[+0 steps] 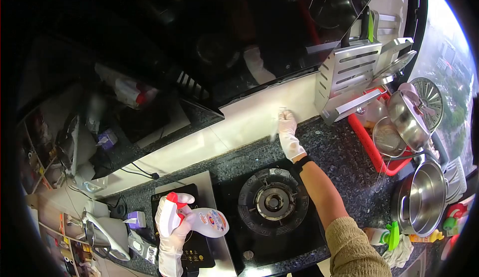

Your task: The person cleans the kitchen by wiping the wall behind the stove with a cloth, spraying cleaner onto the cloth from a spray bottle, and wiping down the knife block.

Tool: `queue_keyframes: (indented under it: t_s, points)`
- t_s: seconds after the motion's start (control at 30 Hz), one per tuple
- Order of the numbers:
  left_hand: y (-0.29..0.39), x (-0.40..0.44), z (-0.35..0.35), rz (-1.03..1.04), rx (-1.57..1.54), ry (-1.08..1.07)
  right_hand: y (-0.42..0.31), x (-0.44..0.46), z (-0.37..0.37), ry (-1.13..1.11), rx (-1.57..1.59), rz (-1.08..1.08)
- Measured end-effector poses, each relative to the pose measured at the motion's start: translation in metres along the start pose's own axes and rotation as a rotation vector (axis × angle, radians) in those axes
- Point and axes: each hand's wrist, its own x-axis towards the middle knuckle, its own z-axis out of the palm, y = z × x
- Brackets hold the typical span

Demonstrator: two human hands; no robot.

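Observation:
My left hand [172,232], in a white glove, is wrapped round the neck of a spray bottle [210,222] with a red and white trigger head. The bottle lies tilted in the air above the black induction cooktop [202,252], its labelled body pointing right. My right hand [287,127], also gloved, reaches past the gas burner [274,201] to the pale wall tiles [239,124]. Its fingers are curled at the wall; a thin whitish thing shows beside them, too blurred to name. A black band circles the right wrist.
A black range hood [164,42] overhangs the wall. To the right stand a metal knife rack [349,67], a red dish basket [371,147] with pans, and a steel pot [423,197]. A green-topped spray bottle [392,235] and a cloth [399,253] lie at the front right.

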Motion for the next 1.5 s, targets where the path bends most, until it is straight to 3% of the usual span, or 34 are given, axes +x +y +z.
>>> queue_keyframes:
  t_s: [0.07,0.17,0.27,0.5,0.67,0.73,0.8,0.9,0.97,1.0,1.03,1.13,1.2,1.27,1.33,1.43,1.47,1.5]
  points:
    - [0.009,-0.002,-0.002,-0.024,-0.01,0.004,0.003,0.005,0.001,0.045,0.023,0.178]
    - [0.02,-0.005,-0.006,-0.036,0.007,0.024,0.002,-0.005,0.027,0.018,0.087,-0.107]
    - [0.015,-0.012,-0.017,-0.037,-0.023,0.022,0.053,0.024,0.026,0.215,0.284,0.014]
    - [0.011,-0.028,-0.048,-0.02,0.034,0.028,-0.024,0.022,0.004,0.311,0.148,-0.152]
    - [0.005,-0.035,-0.062,-0.011,0.032,0.018,-0.131,-0.085,0.073,-0.564,-0.378,-0.121]
    - [0.002,-0.037,-0.066,-0.005,0.066,0.006,-0.152,-0.118,0.104,-0.83,-0.475,-0.266]
    - [-0.003,-0.041,-0.069,-0.029,0.049,0.019,-0.105,-0.139,0.153,-1.086,0.004,-0.049]
    - [-0.005,-0.044,-0.072,-0.057,0.002,0.038,-0.084,-0.142,0.154,-1.065,-0.498,-0.366]
    - [-0.003,-0.045,-0.076,-0.065,-0.016,0.047,-0.078,-0.126,0.127,-1.057,-0.562,0.017]
    - [-0.002,-0.044,-0.077,-0.064,-0.017,0.047,-0.056,-0.108,0.126,-0.89,-0.793,-0.146]
    - [-0.001,-0.045,-0.08,-0.063,-0.018,0.047,-0.043,-0.094,0.107,-0.932,-0.302,-0.036]
    - [-0.008,-0.047,-0.088,-0.025,0.013,0.019,-0.15,-0.088,0.072,-0.562,-0.411,-0.158]
    - [-0.009,-0.045,-0.09,-0.019,0.072,-0.003,-0.102,-0.098,0.151,-0.218,-0.38,-0.271]
    - [-0.012,-0.043,-0.09,0.016,0.108,-0.003,-0.094,-0.113,0.176,-0.346,-0.349,-0.319]
    - [-0.013,-0.041,-0.088,0.065,0.122,0.013,-0.118,-0.137,0.147,-0.948,-0.311,-0.27]
    - [-0.007,-0.043,-0.091,0.001,0.029,0.024,-0.071,-0.117,0.137,-0.797,-0.735,-0.577]
    - [-0.006,-0.046,-0.092,-0.028,-0.029,0.03,-0.071,-0.104,0.12,-0.925,-0.424,-0.038]
    - [-0.005,-0.048,-0.094,-0.012,-0.004,0.036,-0.104,-0.107,0.098,-0.843,-0.242,0.019]
